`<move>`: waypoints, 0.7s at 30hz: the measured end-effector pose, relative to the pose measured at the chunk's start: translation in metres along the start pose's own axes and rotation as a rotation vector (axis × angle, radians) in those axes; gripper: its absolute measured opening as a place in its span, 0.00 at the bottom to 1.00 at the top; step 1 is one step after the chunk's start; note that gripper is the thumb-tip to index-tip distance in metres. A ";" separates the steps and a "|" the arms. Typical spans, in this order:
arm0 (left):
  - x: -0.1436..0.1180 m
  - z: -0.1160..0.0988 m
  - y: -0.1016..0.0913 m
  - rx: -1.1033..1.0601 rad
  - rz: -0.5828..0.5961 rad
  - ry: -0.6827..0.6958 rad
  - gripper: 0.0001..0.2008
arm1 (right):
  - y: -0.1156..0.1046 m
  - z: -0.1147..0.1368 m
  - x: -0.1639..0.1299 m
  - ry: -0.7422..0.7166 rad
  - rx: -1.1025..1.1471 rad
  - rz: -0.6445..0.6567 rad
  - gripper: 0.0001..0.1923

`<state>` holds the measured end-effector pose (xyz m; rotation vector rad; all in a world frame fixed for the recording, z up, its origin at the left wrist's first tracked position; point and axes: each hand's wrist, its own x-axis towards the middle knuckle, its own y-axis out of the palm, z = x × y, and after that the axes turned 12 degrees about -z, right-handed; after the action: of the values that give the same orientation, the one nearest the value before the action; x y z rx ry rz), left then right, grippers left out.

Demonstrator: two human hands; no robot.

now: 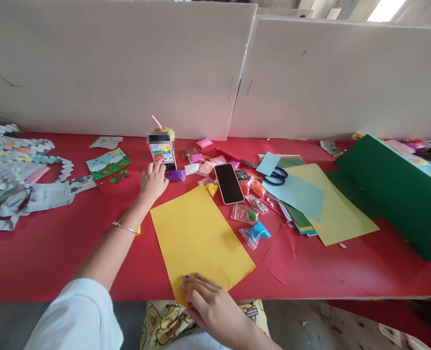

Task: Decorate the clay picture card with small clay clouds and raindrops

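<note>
My left hand (154, 181) reaches forward with a finger at the lit screen of an upright phone (163, 153). Its fingers are bent a little and hold nothing. A yellow sheet of paper (201, 233) lies turned at an angle in front of me. My right hand (211, 304) grips the sheet's near edge, fingers on top and thumb low beside the table edge. Right of the left hand is a purple clay packet (176, 175). A second phone (229, 183), its screen dark, rests beyond the sheet's right side.
Scissors (276, 176) lie among coloured papers (332, 199) on the right, near a green box (394, 194). Clay packets (254, 233) are scattered mid-table. White paper chains (11, 160) and a picture card (108, 164) are at left. White panels (128, 68) close off the back.
</note>
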<state>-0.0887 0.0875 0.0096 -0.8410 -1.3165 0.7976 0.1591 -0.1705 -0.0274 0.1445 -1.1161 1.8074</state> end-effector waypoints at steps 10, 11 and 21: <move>-0.001 0.009 0.005 0.013 0.046 -0.017 0.21 | -0.010 -0.002 0.008 0.103 0.073 -0.012 0.05; 0.000 0.008 0.004 0.013 0.046 -0.017 0.22 | -0.011 -0.002 0.009 0.115 0.078 -0.002 0.05; 0.013 0.006 0.000 0.007 -0.051 0.046 0.31 | -0.012 -0.003 0.011 0.151 0.061 0.060 0.06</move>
<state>-0.0936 0.0994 0.0161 -0.8128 -1.2895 0.7384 0.1630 -0.1597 -0.0155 0.0102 -0.9682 1.8740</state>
